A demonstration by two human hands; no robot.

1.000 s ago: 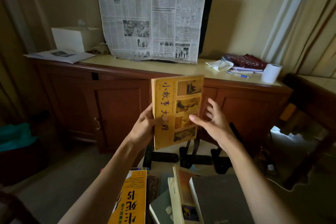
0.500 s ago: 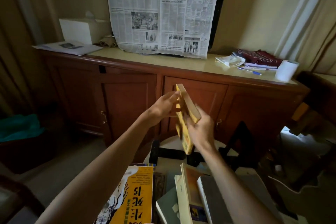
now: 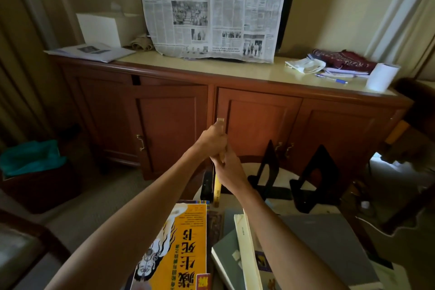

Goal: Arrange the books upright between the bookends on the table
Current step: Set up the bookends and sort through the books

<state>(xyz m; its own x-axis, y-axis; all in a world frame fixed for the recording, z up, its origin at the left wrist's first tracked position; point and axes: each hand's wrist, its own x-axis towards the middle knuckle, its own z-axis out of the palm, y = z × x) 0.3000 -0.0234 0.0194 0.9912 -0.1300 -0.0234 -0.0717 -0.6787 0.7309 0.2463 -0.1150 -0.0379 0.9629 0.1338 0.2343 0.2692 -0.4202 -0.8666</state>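
Yellow book (image 3: 217, 192) now turned edge-on and lowered upright beside the left bookend (image 3: 207, 183), both hands, left hand (image 3: 211, 141) and right hand (image 3: 229, 167), clamped on it; placing's basically underway.

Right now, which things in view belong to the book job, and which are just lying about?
Job:
- yellow book, held edge-on by left hand and right hand
- black bookends
- stacked books

Lying about:
- newspaper
- paper roll
- blue pen
- white box

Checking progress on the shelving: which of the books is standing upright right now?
The thin yellow book gripped by both hands; the others lie flat.
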